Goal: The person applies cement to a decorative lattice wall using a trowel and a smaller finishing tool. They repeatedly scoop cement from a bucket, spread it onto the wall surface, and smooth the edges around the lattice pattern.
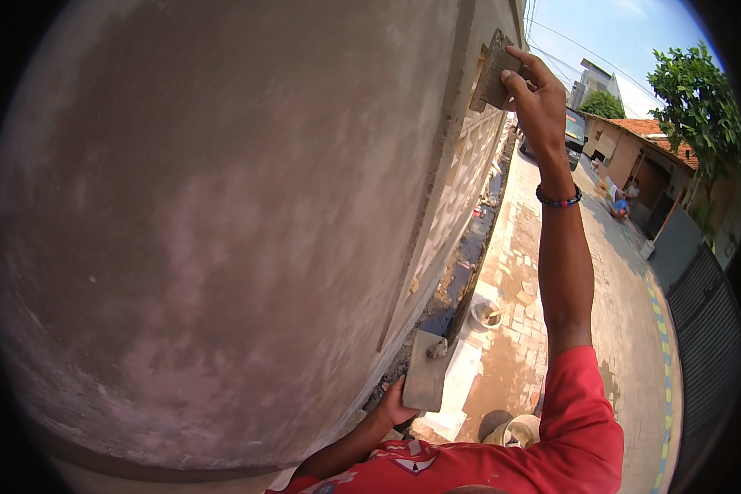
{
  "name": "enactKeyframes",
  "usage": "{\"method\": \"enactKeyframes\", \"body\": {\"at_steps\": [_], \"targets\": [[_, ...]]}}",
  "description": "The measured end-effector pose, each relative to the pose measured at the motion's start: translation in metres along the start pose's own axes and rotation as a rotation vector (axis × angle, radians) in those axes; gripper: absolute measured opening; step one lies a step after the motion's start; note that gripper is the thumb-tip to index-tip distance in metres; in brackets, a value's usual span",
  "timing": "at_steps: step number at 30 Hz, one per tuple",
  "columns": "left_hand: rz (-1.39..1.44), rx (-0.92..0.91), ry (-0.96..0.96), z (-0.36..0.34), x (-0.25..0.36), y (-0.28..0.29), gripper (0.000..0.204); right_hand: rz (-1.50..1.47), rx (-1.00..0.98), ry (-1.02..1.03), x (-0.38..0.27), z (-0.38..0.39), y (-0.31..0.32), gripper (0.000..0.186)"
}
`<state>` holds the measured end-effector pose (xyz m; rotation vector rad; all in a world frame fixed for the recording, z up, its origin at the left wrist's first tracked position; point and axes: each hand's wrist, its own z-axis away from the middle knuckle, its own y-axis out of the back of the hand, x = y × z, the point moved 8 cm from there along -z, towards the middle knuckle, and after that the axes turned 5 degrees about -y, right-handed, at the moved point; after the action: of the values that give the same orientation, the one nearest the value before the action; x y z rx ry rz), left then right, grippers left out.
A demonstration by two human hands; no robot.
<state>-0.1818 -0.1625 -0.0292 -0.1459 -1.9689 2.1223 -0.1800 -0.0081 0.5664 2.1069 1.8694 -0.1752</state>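
Observation:
A wall of smooth grey-brown plaster fills the left and middle of the view. My right hand is raised high at the wall's far corner, its arm stretched out. Thumb and fingers close on a small, rectangular, mortar-caked float, which lies at the wall's edge; whether it touches the wall, I cannot tell. Down low, my left hand grips the near edge of a flat grey mortar board. A small lump of mortar sits near the board's far end.
A ditch with dark water runs along the wall's foot. Beside it, a bucket with a stick and another bucket stand on the paving. Farther off are a parked vehicle, seated people and a metal gate.

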Motion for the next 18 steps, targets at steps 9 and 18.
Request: {"method": "enactKeyframes", "body": {"at_steps": [9,18], "targets": [[0.085,-0.154,-0.019,0.010,0.010,-0.012,0.044,0.153,0.026,-0.045,0.035,0.004,-0.034,0.032],[0.190,-0.287,0.004,0.018,0.020,-0.028,0.046,-0.342,0.007,0.045,0.004,-0.014,-0.014,0.032]]}}
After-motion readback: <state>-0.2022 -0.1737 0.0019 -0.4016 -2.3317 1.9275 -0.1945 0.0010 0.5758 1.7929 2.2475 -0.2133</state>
